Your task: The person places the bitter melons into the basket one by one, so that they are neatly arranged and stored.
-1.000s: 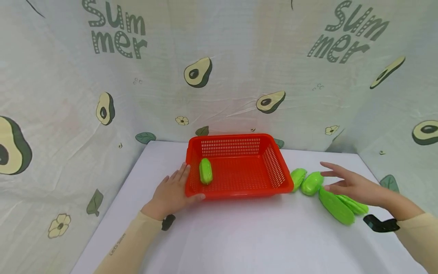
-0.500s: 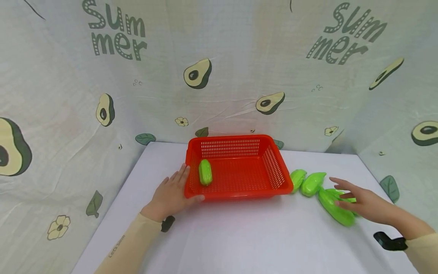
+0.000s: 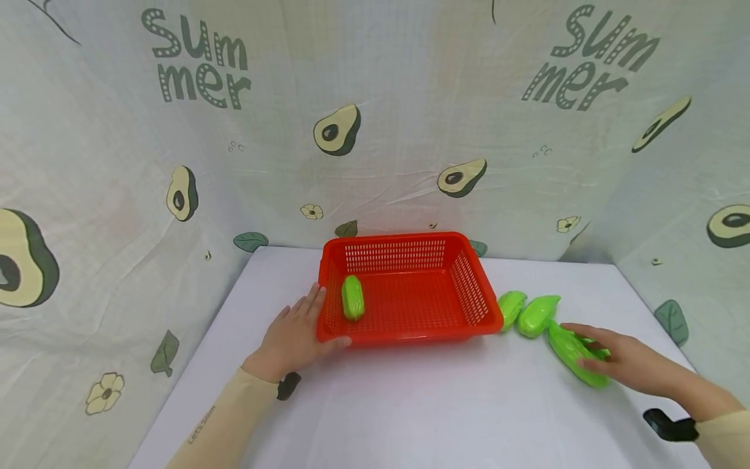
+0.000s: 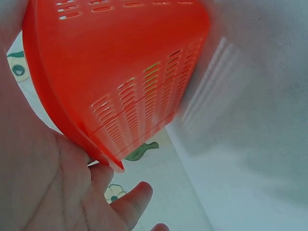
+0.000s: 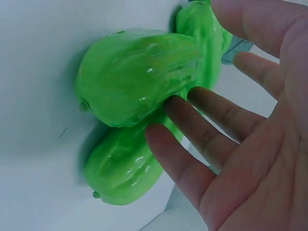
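Note:
My left hand rests on the left front corner of a red plastic basket, fingers straight along the side rim and thumb along the front rim. Inside the basket, at its left, lies a glossy green gourd-shaped piece. To the right, my right hand hovers low over two long green pieces lying side by side, its fingers spread and loosely bent. In the right wrist view, its fingertips come close to the nearer green piece and the one beside it; I cannot tell whether they touch.
Two more green pieces lie between the basket and the right hand: one against the basket's right side, another beside it. A printed cloth hangs behind and along both sides of the white table.
My right hand has moved right and toward me, then lowered over the pair of long green pieces. The left hand and the basket have stayed in place.

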A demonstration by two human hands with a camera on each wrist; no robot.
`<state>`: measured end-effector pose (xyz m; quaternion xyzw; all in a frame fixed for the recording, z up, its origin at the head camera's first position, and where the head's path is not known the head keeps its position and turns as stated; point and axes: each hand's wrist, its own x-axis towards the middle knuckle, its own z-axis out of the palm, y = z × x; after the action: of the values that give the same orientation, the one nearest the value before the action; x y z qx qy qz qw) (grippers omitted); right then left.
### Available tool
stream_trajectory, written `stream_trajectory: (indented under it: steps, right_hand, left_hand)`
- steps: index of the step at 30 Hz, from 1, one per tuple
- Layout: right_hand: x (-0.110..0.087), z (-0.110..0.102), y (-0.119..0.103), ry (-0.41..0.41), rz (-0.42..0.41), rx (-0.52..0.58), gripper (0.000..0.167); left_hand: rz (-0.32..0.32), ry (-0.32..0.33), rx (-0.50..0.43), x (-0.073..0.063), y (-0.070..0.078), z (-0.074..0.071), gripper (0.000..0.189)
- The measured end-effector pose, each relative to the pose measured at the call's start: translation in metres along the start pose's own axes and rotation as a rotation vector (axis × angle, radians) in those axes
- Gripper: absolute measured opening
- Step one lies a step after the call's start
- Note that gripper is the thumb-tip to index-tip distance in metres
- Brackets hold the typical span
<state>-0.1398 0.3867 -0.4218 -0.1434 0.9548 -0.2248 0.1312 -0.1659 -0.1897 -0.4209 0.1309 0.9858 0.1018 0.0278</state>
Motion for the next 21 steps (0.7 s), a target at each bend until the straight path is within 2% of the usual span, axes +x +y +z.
stream_trajectory:
  steps: [5,7,13,21]
  right_hand:
    - [0.002,0.008,0.005,0.085,-0.066,-0.085,0.064]
    - [0.002,0.011,0.006,0.095,-0.076,-0.112,0.063]
    - [0.005,0.017,0.007,0.025,0.004,-0.115,0.07]
    - [0.004,0.017,0.005,-0.014,0.015,-0.129,0.078]
  left_hand:
    - [0.005,0.009,-0.004,0.0,0.001,-0.001,0.116]
    - [0.008,0.014,-0.005,0.0,0.001,-0.001,0.115]
    - [0.005,0.006,-0.007,-0.001,0.003,-0.001,0.114]
    - [-0.007,0.0,-0.004,-0.001,0.003,-0.002,0.115]
